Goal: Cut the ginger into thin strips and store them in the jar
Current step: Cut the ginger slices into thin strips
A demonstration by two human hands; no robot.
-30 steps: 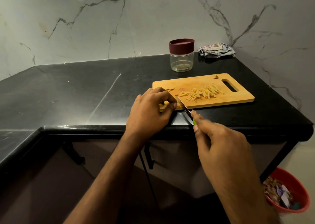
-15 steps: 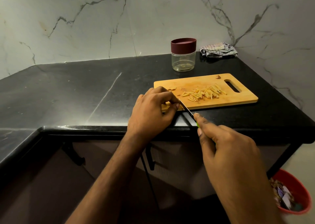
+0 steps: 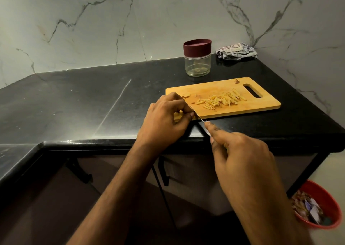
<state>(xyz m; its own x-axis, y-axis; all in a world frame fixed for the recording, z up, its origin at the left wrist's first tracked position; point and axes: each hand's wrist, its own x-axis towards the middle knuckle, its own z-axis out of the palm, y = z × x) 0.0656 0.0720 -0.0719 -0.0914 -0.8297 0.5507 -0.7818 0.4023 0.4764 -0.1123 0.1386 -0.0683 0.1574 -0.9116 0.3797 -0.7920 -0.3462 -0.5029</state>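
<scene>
Compared with half a second back, not much differs: the left hand (image 3: 164, 119) still pinches a ginger piece (image 3: 178, 115) at the near-left corner of the one cutting board (image 3: 261, 103), and the right hand (image 3: 240, 157) still grips the knife (image 3: 197, 115), blade right by those fingertips. Black stone tabletop (image 3: 74, 99), marble wall behind. One pile of ginger strips (image 3: 222, 100) mid-board, one lidded jar (image 3: 197, 57) behind it, one folded cloth (image 3: 236, 51) in the corner, one red bin (image 3: 321, 205) on the floor.
</scene>
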